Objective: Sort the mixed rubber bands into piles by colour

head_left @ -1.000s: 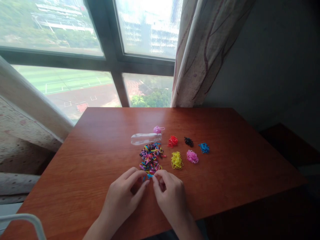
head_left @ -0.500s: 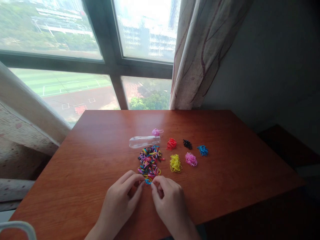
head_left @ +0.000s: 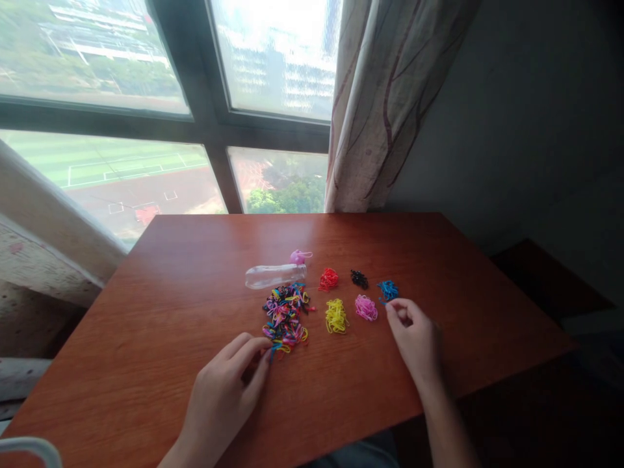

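A heap of mixed-colour rubber bands [head_left: 285,315] lies on the wooden table. At its near edge, my left hand [head_left: 227,383] pinches a blue rubber band [head_left: 275,348] between thumb and fingertips. My right hand [head_left: 414,338] is at the near side of the small blue pile [head_left: 389,290], its thumb and forefinger closed on a blue rubber band [head_left: 383,301]. Between the two hands are a yellow pile [head_left: 336,316] and a pink pile [head_left: 366,308]. Farther back sit a red pile [head_left: 328,279] and a black pile [head_left: 359,279].
Behind the mixed heap a clear plastic bottle [head_left: 273,276] lies on its side, with a pink cap [head_left: 298,257] by its mouth. A white curved bar [head_left: 34,445] shows at the lower left. Beyond the table [head_left: 195,260] are a window and curtains [head_left: 380,104].
My right hand has moved away from the mixed heap, rightward to the blue pile. My left hand stays at the heap's near edge. The view has shifted slightly.
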A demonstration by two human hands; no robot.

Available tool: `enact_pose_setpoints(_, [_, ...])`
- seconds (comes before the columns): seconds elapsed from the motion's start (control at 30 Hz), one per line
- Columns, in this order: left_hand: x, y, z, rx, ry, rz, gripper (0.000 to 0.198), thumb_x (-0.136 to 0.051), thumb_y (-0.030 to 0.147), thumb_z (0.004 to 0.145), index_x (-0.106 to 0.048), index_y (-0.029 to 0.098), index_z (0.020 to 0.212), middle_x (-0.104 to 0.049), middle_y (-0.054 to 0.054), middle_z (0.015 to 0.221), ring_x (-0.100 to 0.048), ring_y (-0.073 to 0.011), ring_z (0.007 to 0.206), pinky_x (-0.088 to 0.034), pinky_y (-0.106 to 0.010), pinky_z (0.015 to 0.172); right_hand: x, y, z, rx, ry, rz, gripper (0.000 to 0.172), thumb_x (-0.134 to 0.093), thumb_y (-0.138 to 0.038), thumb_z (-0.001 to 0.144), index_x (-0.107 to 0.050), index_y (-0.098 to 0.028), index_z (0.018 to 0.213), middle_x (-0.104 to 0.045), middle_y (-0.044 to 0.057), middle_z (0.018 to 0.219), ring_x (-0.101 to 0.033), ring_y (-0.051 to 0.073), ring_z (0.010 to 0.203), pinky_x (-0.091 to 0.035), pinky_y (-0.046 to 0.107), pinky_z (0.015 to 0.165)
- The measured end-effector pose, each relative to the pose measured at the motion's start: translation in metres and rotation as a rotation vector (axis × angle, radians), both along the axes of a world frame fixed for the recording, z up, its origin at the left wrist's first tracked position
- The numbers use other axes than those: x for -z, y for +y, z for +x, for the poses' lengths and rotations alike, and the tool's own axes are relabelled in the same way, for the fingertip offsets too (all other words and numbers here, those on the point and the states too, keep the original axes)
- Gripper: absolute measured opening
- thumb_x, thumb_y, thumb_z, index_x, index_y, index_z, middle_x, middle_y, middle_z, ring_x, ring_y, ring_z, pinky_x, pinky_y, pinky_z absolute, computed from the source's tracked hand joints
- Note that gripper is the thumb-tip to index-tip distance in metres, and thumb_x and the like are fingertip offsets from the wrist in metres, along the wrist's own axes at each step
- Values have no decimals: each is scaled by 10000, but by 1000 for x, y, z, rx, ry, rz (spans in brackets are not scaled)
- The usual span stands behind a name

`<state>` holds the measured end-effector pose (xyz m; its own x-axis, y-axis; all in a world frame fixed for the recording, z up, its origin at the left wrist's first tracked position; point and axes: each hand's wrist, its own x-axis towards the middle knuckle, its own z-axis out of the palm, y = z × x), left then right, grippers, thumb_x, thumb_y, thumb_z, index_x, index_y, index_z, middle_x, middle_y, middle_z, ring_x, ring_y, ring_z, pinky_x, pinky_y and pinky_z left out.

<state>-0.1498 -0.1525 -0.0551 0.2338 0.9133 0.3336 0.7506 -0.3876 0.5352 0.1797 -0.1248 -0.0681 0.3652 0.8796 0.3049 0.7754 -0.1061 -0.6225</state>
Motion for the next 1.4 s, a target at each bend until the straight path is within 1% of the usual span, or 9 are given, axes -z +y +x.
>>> enact_pose_setpoints(0.17, [0,1,0,11,0,6,130,-506,273,938,-633,245,945,-640,35,788,-617,-99,619,-466,-184,582,7,20,32,44,-82,-69,298,-510,-465,864,-663,-213,818,-610,-2,609,-563,165,555,-366,256,563])
enact_pose_setpoints(0.3, [0,1,1,18,-6,15,128,-509,267,937,-633,240,950,-639,32,787,-620,-101,624,-470,-184,586,7,24,33,52,-114,-74,273,-505,-439,852,-663,-219,818,-629,13,632,-571,178,578,-345,265,573])
enact_pose_setpoints(0.47, [-1,0,1,20,-8,0,129,-514,267,932,-638,237,952,-646,26,796,-624,-106,630,-473,-189,589,2,17,24,63,-155,-49,273,-499,-429,867,-670,-218,834,-648,23,661,-587,184,600,-350,270,584])
enact_pose_setpoints(0.63, [1,-1,1,23,-6,-19,125,-513,259,937,-635,238,956,-636,23,795,-622,-107,644,-472,-193,604,-3,3,0,11,-120,5,286,-519,-438,892,-676,-207,835,-623,9,627,-584,168,567,-376,257,573])
enact_pose_setpoints(0.8, [3,-3,1,44,17,-40,131,-509,263,944,-638,239,952,-633,18,799,-627,-106,659,-472,-189,601,-5,-17,-44,-135,-11,65,234,-536,-379,918,-675,-204,848,-599,-18,611,-565,131,526,-394,218,548])
enact_pose_setpoints(0.93, [2,-3,2,56,87,-11,156,-501,286,946,-649,237,934,-628,15,757,-626,-121,647,-471,-205,587,-5,-30,-84,-300,47,18,191,-510,-292,939,-656,-211,848,-619,-18,642,-573,125,546,-398,211,570])
enact_pose_setpoints(1.07, [2,-3,3,75,154,7,171,-497,302,952,-657,250,922,-655,8,795,-651,-138,693,-478,-221,606,-4,-38,-113,-415,57,-28,166,-502,-222,931,-629,-213,824,-625,-15,659,-586,130,579,-372,214,567])
enact_pose_setpoints(1.2, [4,-4,5,71,211,49,172,-500,307,957,-663,254,940,-682,0,847,-670,-159,744,-486,-245,637,-3,-41,-124,-479,30,-31,140,-509,-187,916,-624,-214,840,-612,-24,651,-581,136,588,-347,233,597])
enact_pose_setpoints(1.4, [6,-6,7,51,274,123,187,-493,306,964,-673,258,952,-696,-1,856,-674,-176,727,-476,-277,635,-1,-42,-124,-484,25,-32,133,-505,-180,916,-613,-211,847,-620,-21,677,-585,135,607,-332,237,612])
